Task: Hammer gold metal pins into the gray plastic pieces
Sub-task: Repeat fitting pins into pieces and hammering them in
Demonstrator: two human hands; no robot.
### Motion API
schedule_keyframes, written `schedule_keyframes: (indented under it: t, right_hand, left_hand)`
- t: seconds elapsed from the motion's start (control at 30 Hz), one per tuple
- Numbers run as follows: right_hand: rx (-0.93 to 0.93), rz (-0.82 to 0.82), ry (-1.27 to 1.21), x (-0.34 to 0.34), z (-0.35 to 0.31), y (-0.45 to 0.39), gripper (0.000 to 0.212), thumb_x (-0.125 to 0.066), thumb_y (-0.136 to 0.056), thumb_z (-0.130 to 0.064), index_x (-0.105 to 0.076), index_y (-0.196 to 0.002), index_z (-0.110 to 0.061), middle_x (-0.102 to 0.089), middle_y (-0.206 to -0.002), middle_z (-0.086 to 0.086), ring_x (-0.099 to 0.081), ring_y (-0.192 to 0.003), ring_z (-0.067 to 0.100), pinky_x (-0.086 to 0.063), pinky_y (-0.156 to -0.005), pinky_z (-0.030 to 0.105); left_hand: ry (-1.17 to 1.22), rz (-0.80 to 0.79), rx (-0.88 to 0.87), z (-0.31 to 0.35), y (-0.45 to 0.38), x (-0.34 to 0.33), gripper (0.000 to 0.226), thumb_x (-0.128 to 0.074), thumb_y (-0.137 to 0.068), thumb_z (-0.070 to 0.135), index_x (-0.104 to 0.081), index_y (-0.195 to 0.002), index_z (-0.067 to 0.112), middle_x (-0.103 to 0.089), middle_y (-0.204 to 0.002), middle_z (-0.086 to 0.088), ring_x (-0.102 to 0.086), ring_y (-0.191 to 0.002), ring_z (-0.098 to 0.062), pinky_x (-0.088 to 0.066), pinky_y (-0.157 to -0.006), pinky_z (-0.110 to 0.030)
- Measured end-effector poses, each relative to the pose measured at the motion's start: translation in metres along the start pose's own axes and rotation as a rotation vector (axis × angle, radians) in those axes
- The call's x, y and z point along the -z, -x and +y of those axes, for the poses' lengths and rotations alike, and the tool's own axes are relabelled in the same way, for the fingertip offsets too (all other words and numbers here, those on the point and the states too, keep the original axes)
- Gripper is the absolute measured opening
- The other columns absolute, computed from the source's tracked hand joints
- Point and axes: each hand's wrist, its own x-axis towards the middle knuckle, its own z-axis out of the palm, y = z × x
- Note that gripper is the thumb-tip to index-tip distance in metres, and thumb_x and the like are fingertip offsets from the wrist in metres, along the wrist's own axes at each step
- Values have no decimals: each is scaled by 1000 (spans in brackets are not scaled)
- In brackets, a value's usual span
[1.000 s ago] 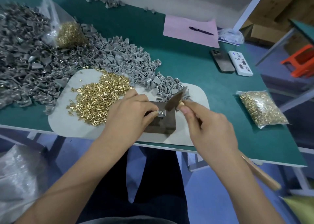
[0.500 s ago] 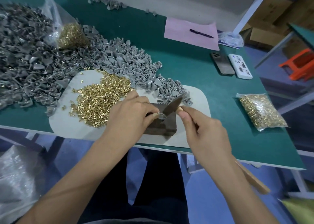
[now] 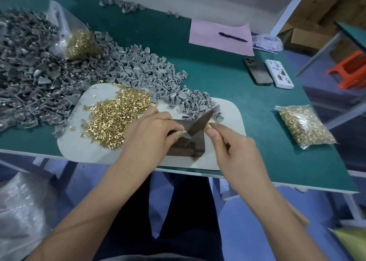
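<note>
near the front edge of the green table [image 3: 227, 78], the left hand [image 3: 150, 136] pinches a small gray plastic piece [image 3: 186, 135] on a dark brown wooden block [image 3: 188, 144]. the right hand [image 3: 235, 149] grips a wooden-handled hammer [image 3: 201, 122], its dark metal head touching the piece. a loose pile of gold metal pins [image 3: 116, 116] lies left of the block.

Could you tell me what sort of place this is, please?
Probably a small assembly workshop: heaps of gray plastic pieces, a loose pile of gold pins and a bagged batch of pins cover a green workbench.
</note>
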Motion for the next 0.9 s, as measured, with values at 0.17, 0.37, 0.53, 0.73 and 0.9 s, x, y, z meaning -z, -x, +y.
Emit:
schedule_keyframes:
  t: [0.17,0.37,0.53,0.73,0.9]
  right_hand:
    - [-101,166,68,7,19,-2,26,-43,-102,-55,-55,-123,-47,-65,-80,-13,-57,-72,17,-45,-61,34]
    - [-290,147,299,-13,45,16,24,-54,-102,-38,-67,-122,-32,-63,-103,-1,-61,-92,31,-39,-63,36]
    - [-200,222,434,-20,38,16,15,-66,-96,-32,-75,-108,-28,-65,-102,2,-52,-95,32,-39,-78,42]
    - [257,167,-114,-24,-16,-11,15,-63,-98,-26,-73,-109,-22,-67,-101,-9,-62,-96,15,-51,-84,35]
    - [396,86,-86,-42,-49,-28,7,-72,-91,-20,-76,-97,-21,-70,-97,-8,-64,-93,21,-51,-82,43]
  left_hand:
    - [12,-13,11,-1,1,0,14,-73,-83,47,-77,-93,38,-64,-80,21,-48,-83,-12,-23,-50,-20]
    - [32,-11,30,-1,1,-2,13,-72,-84,47,-77,-93,39,-65,-83,21,-48,-86,-12,-30,-53,-25]
    - [88,-4,47,1,4,-2,11,-73,-88,40,-77,-97,35,-63,-87,20,-46,-92,-11,-37,-58,-28]
    - [170,132,96,4,20,6,9,-75,-84,28,-74,-93,28,-61,-89,17,-50,-93,-10,-39,-57,-24]
    - [156,218,145,-19,32,21,10,-72,-81,28,-72,-91,28,-61,-92,17,-53,-95,-10,-45,-56,-23]
